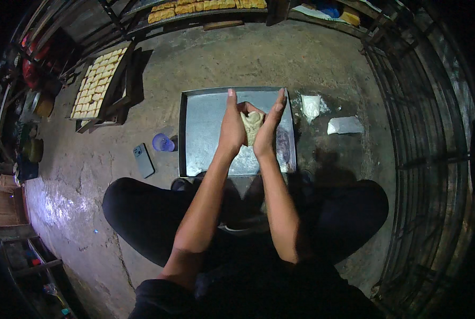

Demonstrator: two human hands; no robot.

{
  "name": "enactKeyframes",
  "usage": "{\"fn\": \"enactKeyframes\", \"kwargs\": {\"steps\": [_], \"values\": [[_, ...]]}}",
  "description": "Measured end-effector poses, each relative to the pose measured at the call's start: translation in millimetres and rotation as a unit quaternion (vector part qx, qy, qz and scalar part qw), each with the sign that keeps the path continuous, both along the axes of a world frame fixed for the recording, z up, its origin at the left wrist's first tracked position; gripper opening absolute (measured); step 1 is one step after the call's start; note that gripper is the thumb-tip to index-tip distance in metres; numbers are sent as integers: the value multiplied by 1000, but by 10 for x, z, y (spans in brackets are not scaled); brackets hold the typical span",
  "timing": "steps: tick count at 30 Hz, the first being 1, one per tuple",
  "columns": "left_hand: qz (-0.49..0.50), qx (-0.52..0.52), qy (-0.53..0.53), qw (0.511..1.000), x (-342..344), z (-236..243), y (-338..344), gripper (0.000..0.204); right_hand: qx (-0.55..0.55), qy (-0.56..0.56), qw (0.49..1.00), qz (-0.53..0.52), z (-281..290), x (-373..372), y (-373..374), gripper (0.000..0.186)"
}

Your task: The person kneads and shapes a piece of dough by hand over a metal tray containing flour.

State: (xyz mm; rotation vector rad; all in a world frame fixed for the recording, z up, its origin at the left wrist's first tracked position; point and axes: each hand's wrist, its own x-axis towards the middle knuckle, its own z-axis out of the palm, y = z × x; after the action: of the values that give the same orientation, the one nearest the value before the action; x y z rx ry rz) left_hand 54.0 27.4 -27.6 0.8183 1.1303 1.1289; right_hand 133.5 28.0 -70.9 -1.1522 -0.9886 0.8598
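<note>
Between my two hands is a lump of pale dough [252, 126], with a creased, uneven top. My left hand [232, 123] cups it from the left and my right hand [268, 127] from the right. Both thumbs are stretched out away from me, and the other fingers are mostly hidden behind and under the dough. Below them lies a shallow rectangular metal tray [203, 127] on the floor, dusted with white powder near its front edge. Whether the dough touches the tray, I cannot tell.
Right of the tray lie a bag of white powder [311, 107] and a pale packet [345, 125]. To its left are a purple cup [163, 142] and a phone [144, 160]. A tray of pale dough pieces [96, 85] stands further left. Racks [426, 159] line the right side.
</note>
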Motion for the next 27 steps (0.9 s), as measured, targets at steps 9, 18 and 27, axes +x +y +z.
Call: {"fn": "enactKeyframes", "kwargs": {"steps": [9,18,27], "values": [[94,0,-5,996,-183,-319,91,62,-54,36,997,49,55,-117,-191,77],[122,-41,-203,971,-292,-656,91,52,202,-108,971,65,92,-259,-286,46],[41,-119,-204,971,131,-711,-27,47,20,-32,999,-12,241,151,-212,60]]}}
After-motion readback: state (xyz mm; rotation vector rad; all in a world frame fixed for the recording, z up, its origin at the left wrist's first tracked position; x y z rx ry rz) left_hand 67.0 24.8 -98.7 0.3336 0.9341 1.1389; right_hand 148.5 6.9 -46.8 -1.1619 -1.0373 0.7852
